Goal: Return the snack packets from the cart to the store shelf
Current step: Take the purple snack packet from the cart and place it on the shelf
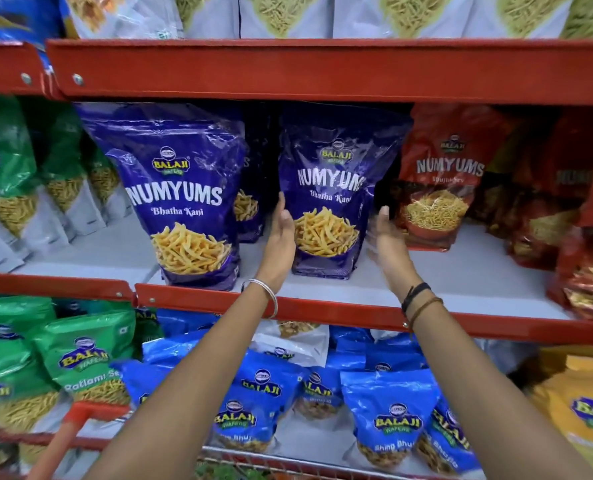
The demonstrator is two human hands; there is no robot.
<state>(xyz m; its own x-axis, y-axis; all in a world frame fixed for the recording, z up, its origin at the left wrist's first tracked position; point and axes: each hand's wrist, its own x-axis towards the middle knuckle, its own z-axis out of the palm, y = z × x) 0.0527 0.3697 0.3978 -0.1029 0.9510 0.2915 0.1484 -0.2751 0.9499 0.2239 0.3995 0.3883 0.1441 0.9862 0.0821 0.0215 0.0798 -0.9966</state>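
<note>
A purple Numyums snack packet [333, 192] stands upright on the middle shelf [426, 289], which has a red front lip. My left hand [281, 237] lies flat against the packet's left side, fingers straight. My right hand [387, 240] hovers open just off its right side, slightly blurred, palm turned toward the packet. A second, identical purple packet [181, 195] stands to the left, nearer the shelf's front edge. The cart's red handle [77, 417] and wire rim [288, 462] show at the bottom of the view.
Red Numyums packets [444, 174] fill the shelf to the right, green sev packets [8, 174] to the left. Blue packets [388, 417] and green packets [87, 362] crowd the shelf below. White packets [281, 15] line the shelf above. Bare shelf shows right of the purple packet.
</note>
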